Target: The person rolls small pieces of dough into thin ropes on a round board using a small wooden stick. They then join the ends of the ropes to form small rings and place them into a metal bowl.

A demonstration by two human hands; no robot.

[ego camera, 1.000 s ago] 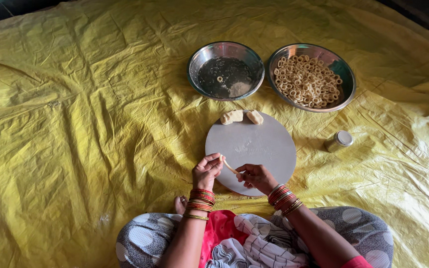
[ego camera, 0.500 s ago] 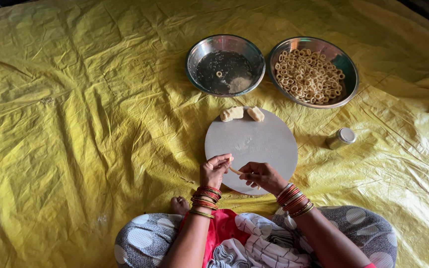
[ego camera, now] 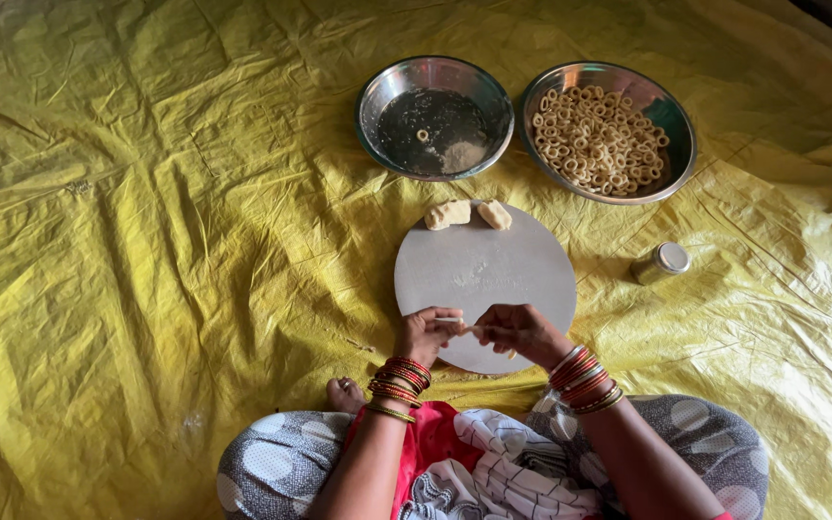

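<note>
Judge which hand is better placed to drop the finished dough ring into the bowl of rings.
Probably the right hand: the ring-filled steel bowl lies up on its side, past the round board. The left hand, also pinching the dough strip, would have to cross over.

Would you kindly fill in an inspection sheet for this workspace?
Surface: wrinkled yellow sheet on the floor; round board on it.
Job's things: thin dough strip between both hands; two dough lumps at the board's far edge.
Clutter: bowl of rings, near-empty bowl, small tin.
Grips: left hand and right hand pinch the strip.
Cables: nothing seen.
Surroundings: person's lap and foot.
</note>
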